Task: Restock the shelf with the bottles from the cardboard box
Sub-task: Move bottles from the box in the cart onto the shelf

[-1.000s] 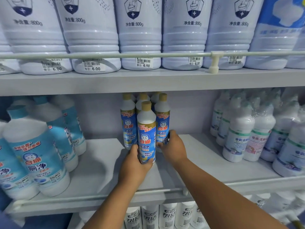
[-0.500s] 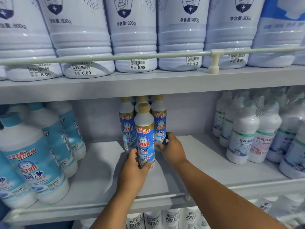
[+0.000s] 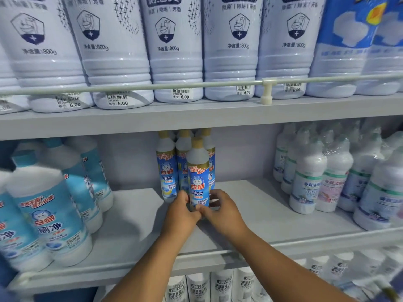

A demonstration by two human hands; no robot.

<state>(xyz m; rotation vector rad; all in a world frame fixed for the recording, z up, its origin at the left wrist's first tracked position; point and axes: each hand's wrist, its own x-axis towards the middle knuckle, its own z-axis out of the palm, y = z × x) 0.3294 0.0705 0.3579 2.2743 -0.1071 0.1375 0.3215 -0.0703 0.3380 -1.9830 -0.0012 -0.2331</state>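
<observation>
Grey store shelf, half bare in the middle. Both hands, left hand and right hand, pinch the base of a gold-capped bottle standing upright, touching its matching cluster. Big white jugs line the shelf above.

Middle shelf, grey, taken as landmark. Standing upright at its centre: front bottle, white body, gold cap, blue label, just ahead of a cluster of matching bottles toward the shelf's back. Left hand and right hand both grip the front bottle's base, fingers curled round it from either side. At the shelf's left end: large blue-labelled bottles. At its right end: wrapped white bottles. Above the shelf: white 800g bottles behind a rail.
</observation>
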